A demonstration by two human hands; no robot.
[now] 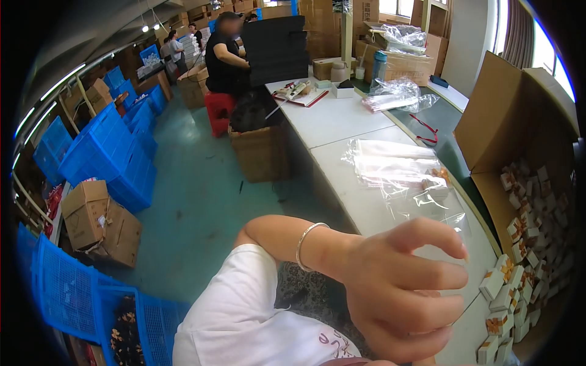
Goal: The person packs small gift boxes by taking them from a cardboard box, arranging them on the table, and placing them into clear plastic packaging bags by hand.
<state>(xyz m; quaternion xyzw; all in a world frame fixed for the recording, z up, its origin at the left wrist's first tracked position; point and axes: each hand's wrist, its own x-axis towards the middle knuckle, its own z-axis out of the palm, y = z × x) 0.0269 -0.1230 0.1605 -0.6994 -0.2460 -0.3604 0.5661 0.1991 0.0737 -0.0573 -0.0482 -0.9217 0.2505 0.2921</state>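
Observation:
My left hand [406, 287] is raised close to the camera above the near part of the white table [348, 131], with a silver bangle [300, 247] on the wrist. Its fingers are curled; the palm side is turned away, so whatever they may hold is hidden. Behind the fingers lie clear plastic bags [397, 161] in a flat, shiny stack. To the right, small white boxes with gold ribbon bows [491, 285] are piled at the table's edge. My right hand cannot be made out; only a sliver of skin shows at the bottom edge.
An open carton [497, 122] at right holds many more little boxes. Blue crates [110, 155] line the left, with cartons [101, 222] nearby. A person in black [221, 58] sits on a red stool [218, 113] beside stacked black sheets [278, 49]. More plastic packaging [400, 94] lies farther along.

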